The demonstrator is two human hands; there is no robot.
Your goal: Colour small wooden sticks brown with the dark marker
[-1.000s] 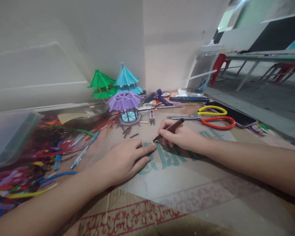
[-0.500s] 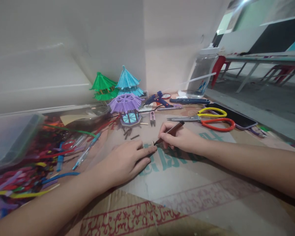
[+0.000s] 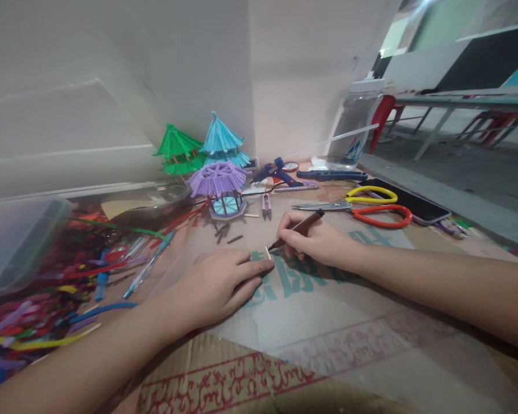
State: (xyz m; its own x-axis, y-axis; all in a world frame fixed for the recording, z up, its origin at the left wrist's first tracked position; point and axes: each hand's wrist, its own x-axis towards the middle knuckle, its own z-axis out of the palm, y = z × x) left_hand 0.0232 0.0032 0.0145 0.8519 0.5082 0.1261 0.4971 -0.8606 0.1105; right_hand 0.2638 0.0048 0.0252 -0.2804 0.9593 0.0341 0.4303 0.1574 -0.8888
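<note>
A brown marker pen (image 3: 303, 228) is gripped in my right hand (image 3: 304, 237), its tip touching or almost touching a short pale stick (image 3: 267, 252). My left hand (image 3: 224, 282) lies palm down with the fingers stretched out, the index fingertip pressing the near end of that stick on the clear sheet (image 3: 328, 322). Just beyond my hands lie several short dark brown sticks (image 3: 222, 231) and another pale stick (image 3: 251, 215). Behind them stands a small pavilion with a purple roof (image 3: 219, 178), brown posts and a light blue floor.
Green (image 3: 179, 149) and blue (image 3: 223, 140) pointed roofs stand by the wall. Thread snips (image 3: 266, 207), a glue gun (image 3: 276, 172), scissors (image 3: 349, 206), a phone (image 3: 410, 201) and a water bottle (image 3: 356, 123) lie or stand beyond. Colourful pipe cleaners (image 3: 30, 316) and a plastic box (image 3: 21, 247) fill the left.
The marker tip has shifted slightly up along the pale stick, and more of the stick shows. My left hand holds its place; the whole view has shifted a little.
</note>
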